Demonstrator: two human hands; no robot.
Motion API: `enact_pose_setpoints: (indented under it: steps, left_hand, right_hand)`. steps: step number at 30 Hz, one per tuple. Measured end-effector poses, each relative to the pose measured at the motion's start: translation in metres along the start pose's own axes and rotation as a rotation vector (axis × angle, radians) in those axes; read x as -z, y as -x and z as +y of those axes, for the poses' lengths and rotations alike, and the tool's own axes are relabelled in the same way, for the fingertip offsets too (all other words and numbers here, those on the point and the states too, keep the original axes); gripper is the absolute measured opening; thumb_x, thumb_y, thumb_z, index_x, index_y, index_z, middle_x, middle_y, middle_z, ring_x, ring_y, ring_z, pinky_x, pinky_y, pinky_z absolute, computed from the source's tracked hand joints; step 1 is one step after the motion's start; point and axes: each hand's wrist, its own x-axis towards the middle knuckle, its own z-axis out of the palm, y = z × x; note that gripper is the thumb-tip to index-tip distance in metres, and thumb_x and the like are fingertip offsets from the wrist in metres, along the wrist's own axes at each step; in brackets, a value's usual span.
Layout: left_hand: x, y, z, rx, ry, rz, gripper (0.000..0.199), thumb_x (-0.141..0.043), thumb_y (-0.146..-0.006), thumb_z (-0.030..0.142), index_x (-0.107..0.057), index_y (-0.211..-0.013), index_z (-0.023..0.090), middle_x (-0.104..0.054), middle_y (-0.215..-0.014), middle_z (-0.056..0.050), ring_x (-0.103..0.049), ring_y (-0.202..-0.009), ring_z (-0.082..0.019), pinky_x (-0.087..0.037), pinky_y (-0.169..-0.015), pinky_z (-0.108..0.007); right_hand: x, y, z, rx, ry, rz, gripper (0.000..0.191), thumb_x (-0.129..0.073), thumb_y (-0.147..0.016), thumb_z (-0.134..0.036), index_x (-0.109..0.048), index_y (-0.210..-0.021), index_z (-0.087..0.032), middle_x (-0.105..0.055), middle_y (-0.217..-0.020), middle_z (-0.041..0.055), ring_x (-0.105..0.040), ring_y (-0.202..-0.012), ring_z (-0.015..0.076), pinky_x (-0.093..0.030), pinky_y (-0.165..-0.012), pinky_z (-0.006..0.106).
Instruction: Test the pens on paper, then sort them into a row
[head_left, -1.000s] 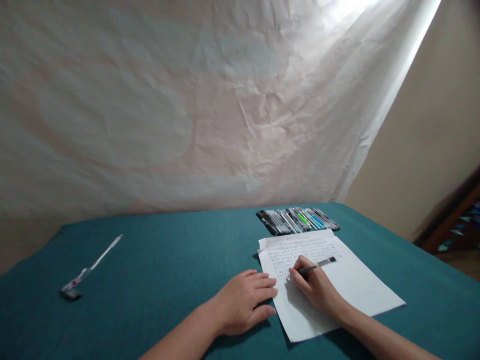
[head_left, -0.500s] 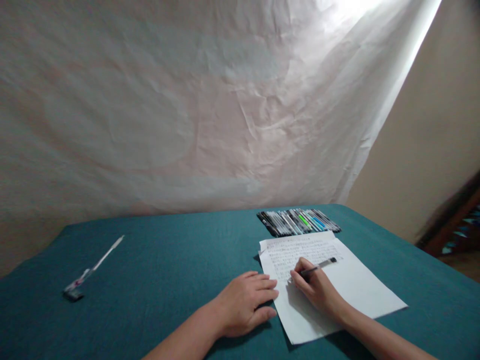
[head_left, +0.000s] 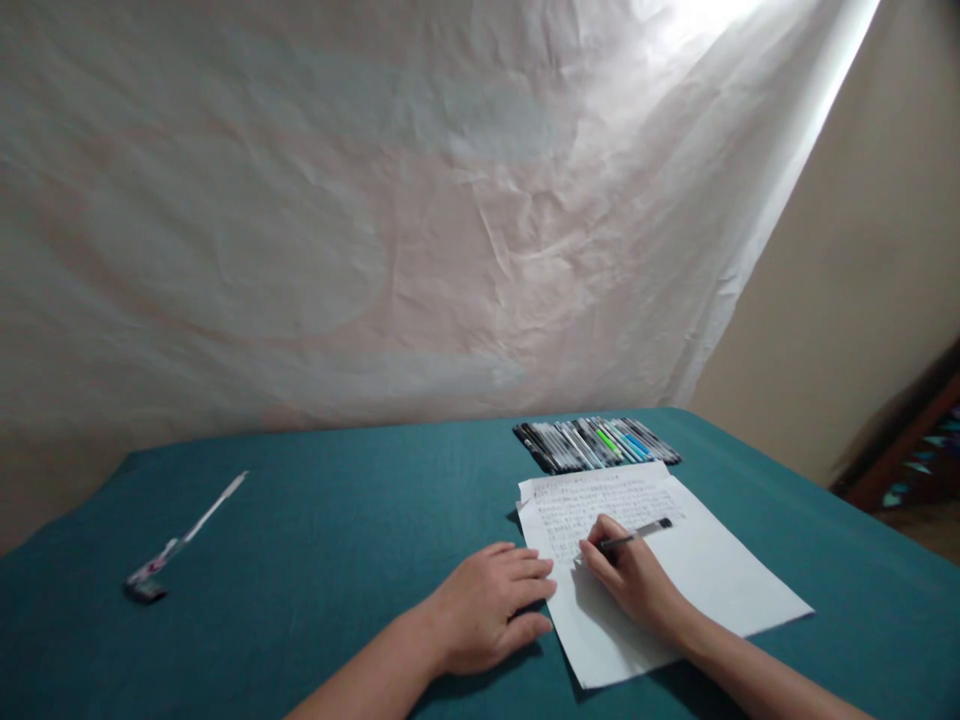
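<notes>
Hardly anything has shifted: well left of the left grip [head_left: 491, 607] lies a slender white item [head_left: 199, 524]; that grip rests flat, released, at the edge of the paper [head_left: 724, 585]; the right grip [head_left: 628, 572], over it, pinches a dark pen [head_left: 651, 529], so writing apparently continues

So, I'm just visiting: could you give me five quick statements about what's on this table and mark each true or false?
1. The right hand holds a pen. True.
2. The left hand also holds a pen. False: it lies palm down at the left edge of the paper.
3. A row of pens lies beyond the paper. True.
4. The paper is completely blank. False: lines of writing cover its far part.
5. Green and blue show among the row of pens. True.
</notes>
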Motion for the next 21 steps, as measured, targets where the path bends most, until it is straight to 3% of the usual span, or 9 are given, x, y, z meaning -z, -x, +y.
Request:
enact_pose_setpoints:
  steps: [21]
  left_hand:
    - [-0.0003, 0.0017, -0.0004, -0.003, -0.005, 0.001, 0.038, -0.037, -0.085, 0.039, -0.043, -0.12, 0.027, -0.046, -0.126, -0.003, -0.038, -0.118, -0.02, -0.028, -0.096, -0.039]
  right_hand:
    - [0.0043, 0.0003, -0.0036, 0.011, 0.0, 0.033, 0.017, -0.044, -0.079, -0.028, -0.042, -0.065, -0.019, -0.043, -0.056, -0.0042, -0.042, -0.054, 0.012, -0.033, -0.053, 0.025]
